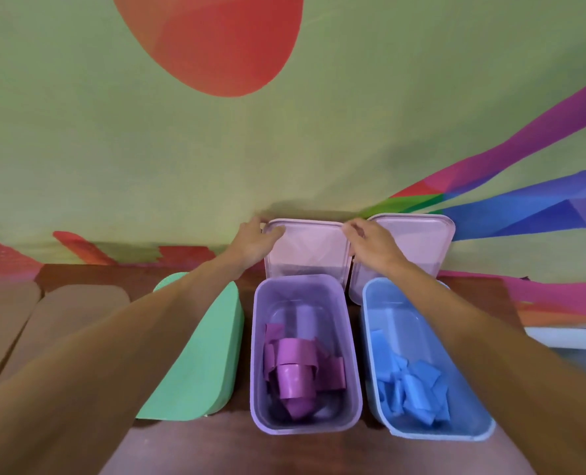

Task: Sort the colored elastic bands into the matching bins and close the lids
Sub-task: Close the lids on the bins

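An open purple bin holds several purple elastic bands. Right of it an open blue bin holds several blue bands. Behind the purple bin a pale pink lid stands upright against the wall. My left hand grips its top left corner and my right hand grips its top right corner. A second pale lid leans behind the blue bin.
A green bin with its lid shut stands left of the purple bin. Two brown-lidded bins lie further left. All stand on a dark wooden table against a colourful wall hanging.
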Motion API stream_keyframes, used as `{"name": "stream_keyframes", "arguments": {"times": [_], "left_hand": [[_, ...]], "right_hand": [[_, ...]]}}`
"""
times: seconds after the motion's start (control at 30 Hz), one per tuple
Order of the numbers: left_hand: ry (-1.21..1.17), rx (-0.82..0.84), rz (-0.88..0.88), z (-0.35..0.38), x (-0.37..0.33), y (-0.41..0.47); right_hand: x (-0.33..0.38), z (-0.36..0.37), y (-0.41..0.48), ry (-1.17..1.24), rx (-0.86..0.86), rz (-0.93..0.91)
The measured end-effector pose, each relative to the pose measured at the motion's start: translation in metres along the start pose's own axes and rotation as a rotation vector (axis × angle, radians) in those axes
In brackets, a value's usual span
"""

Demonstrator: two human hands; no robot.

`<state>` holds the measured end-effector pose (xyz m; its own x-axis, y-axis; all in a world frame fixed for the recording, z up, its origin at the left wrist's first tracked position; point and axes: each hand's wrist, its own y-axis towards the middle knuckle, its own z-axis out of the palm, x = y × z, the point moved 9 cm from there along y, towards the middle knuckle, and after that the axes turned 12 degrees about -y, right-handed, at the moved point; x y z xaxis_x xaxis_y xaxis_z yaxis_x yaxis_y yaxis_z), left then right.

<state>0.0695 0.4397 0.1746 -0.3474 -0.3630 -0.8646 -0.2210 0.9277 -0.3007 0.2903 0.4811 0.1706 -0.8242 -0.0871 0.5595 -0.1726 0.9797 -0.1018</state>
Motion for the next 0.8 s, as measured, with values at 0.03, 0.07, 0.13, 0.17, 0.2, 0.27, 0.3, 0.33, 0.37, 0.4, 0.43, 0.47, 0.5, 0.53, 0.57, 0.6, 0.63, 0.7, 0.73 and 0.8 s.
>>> {"name": "stream_keyframes", "arguments": {"times": [0.03,0.07,0.13,0.17,0.2,0.27,0.3,0.33,0.37,0.4,0.43,0.47,0.5,0.53,0.57,0.6,0.63,0.7,0.73,0.8], "left_hand": [[-0.063,-0.003,-0.017,0.001,0.005,-0.004],[-0.113,-0.013,-0.028,0.0,0.008,-0.01],[-0.186,-0.045,-0.019,-0.005,0.011,-0.024],[-0.212,-0.054,-0.009,-0.008,0.013,-0.031],[-0.23,-0.057,0.002,-0.011,0.012,-0.041],[-0.262,-0.088,0.041,-0.019,0.012,-0.063],[-0.275,-0.109,0.056,-0.022,0.013,-0.075],[-0.284,-0.13,0.07,-0.025,0.015,-0.09],[-0.286,-0.152,0.083,-0.025,0.018,-0.104],[-0.28,-0.172,0.094,-0.025,0.022,-0.119],[-0.27,-0.193,0.09,-0.023,0.029,-0.133],[-0.27,-0.212,0.073,-0.021,0.038,-0.145],[-0.288,-0.219,0.055,-0.019,0.047,-0.156],[-0.322,-0.214,0.036,-0.015,0.057,-0.165],[-0.36,-0.206,0.012,-0.012,0.065,-0.174],[-0.393,-0.206,-0.014,-0.01,0.074,-0.182],[-0.415,-0.209,-0.042,-0.008,0.083,-0.188],[-0.419,-0.217,-0.1,-0.002,0.101,-0.201],[-0.411,-0.216,-0.129,0.002,0.109,-0.207],[-0.376,-0.209,-0.183,0.01,0.127,-0.214]], "right_hand": [[-0.002,0.003,-0.004,0.032,0.002,0.02],[-0.003,0.003,-0.009,0.045,0.002,0.041],[-0.003,0.001,-0.022,0.051,-0.008,0.074],[-0.002,-0.001,-0.031,0.058,-0.026,0.078],[-0.001,-0.004,-0.04,0.076,-0.042,0.083],[-0.001,-0.007,-0.061,0.139,-0.063,0.084],[-0.002,-0.007,-0.072,0.181,-0.07,0.088],[-0.002,-0.007,-0.084,0.21,-0.083,0.096],[-0.003,-0.006,-0.096,0.219,-0.107,0.106],[-0.002,-0.006,-0.109,0.215,-0.127,0.116],[-0.002,-0.004,-0.121,0.21,-0.142,0.128],[-0.002,-0.001,-0.135,0.216,-0.15,0.145],[-0.002,0.003,-0.148,0.228,-0.154,0.16],[-0.003,0.008,-0.159,0.235,-0.155,0.173],[-0.006,0.014,-0.17,0.24,-0.146,0.19],[-0.01,0.021,-0.18,0.248,-0.128,0.213],[-0.014,0.027,-0.19,0.266,-0.106,0.237],[-0.022,0.04,-0.205,0.302,-0.061,0.267],[-0.024,0.045,-0.211,0.306,-0.044,0.263],[-0.027,0.055,-0.22,0.285,-0.021,0.247]]}}
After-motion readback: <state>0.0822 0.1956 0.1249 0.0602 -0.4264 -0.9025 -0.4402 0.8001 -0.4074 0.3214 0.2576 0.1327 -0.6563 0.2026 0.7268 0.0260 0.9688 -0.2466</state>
